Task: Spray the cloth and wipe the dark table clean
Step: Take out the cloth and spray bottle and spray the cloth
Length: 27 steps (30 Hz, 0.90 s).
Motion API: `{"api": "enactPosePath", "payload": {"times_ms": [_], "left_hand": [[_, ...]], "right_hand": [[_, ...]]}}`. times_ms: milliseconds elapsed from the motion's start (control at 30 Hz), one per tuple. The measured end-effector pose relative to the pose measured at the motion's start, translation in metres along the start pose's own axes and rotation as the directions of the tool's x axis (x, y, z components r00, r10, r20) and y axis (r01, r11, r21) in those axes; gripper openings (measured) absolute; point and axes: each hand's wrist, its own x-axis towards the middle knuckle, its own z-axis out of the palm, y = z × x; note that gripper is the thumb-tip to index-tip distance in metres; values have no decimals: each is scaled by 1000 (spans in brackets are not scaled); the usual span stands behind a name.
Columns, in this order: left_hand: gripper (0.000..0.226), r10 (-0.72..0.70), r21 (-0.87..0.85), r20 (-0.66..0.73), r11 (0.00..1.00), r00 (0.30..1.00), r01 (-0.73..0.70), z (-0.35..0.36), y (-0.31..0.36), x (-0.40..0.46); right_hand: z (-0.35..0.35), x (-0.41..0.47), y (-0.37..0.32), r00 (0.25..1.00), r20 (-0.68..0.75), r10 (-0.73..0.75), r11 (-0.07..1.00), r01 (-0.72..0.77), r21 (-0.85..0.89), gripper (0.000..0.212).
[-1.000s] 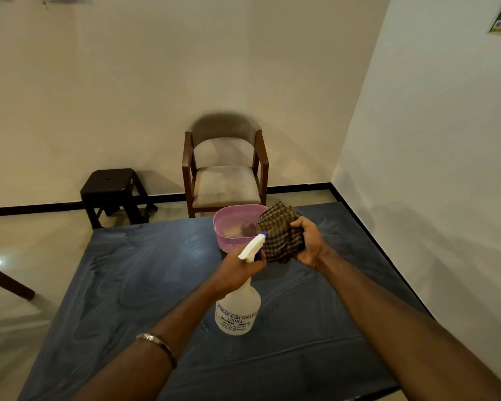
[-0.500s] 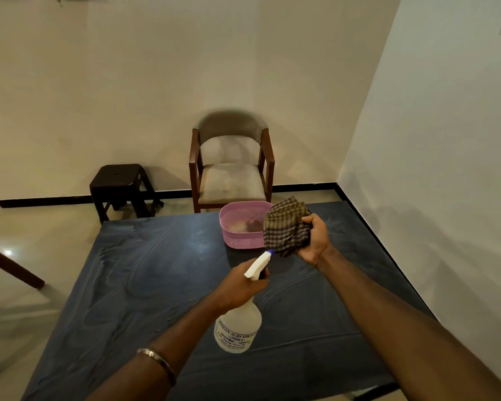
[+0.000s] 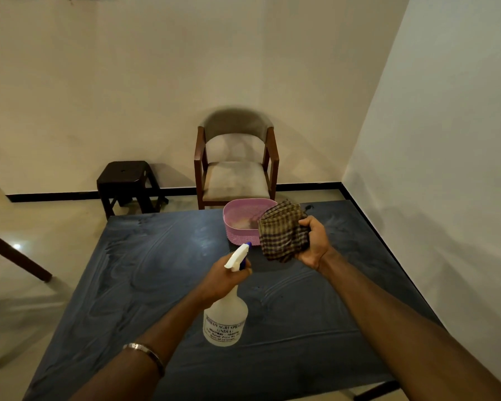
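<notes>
- Left hand [image 3: 223, 280] still gripping bottle [image 3: 225, 322], nozzle now nearer cloth [image 3: 282, 234].
- Right hand [image 3: 314, 241] still clutching cloth above counter [image 3: 145, 285].
- Label partly legible: "AGRI", "INDIA".

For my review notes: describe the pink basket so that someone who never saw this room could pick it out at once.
Start at the dark table that fills the lower part of the view. At its far edge, in front of the wooden armchair, stands the pink basket. It is the only pink thing here, with perforated sides, just left of the checked cloth.
</notes>
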Motion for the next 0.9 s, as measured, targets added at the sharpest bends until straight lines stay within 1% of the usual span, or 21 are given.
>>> {"api": "enactPosePath", "payload": {"times_ms": [100,200,267,400,433,500,567,633,700,800,900], "left_hand": [[15,-12,-37,-10,999,1000,11,0,9,3],[14,32,-58,1,998,999,-32,1,21,4],[19,32,-51,6,998,999,-32,3,27,5],[33,8,-14,24,1000,1000,-8,11,34,6],[31,18,-13,27,1000,999,-18,13,37,5],[23,66,8,36,998,997,-67,19,42,1],[24,98,58,69,993,993,-102,26,46,-4],[19,110,115,118,986,987,-124,32,43,-7],[15,115,131,147,982,982,-135,38,37,-10],[17,129,132,138,980,982,-148,44,30,-15],[17,115,117,80,985,990,-124,46,21,-16]], "right_hand": [[1,-3,2,1000,3,28,998,-28,-55,45],[2,-5,5,999,4,41,990,-41,-134,49],[2,-6,7,999,10,42,985,-40,-170,49],[3,-8,8,999,6,46,977,-44,-211,43],[3,-7,9,999,1,46,976,-45,-214,42],[2,-7,9,999,-20,37,979,-40,-202,41],[1,-8,7,999,-19,30,986,-32,-164,41],[0,-10,4,1000,-7,29,993,-29,-112,42],[-3,-10,3,1000,-10,16,998,-17,-59,43],[-7,-9,2,1000,-26,14,1000,-14,3,44],[-14,-7,4,999,-33,20,998,-18,52,43]]}}
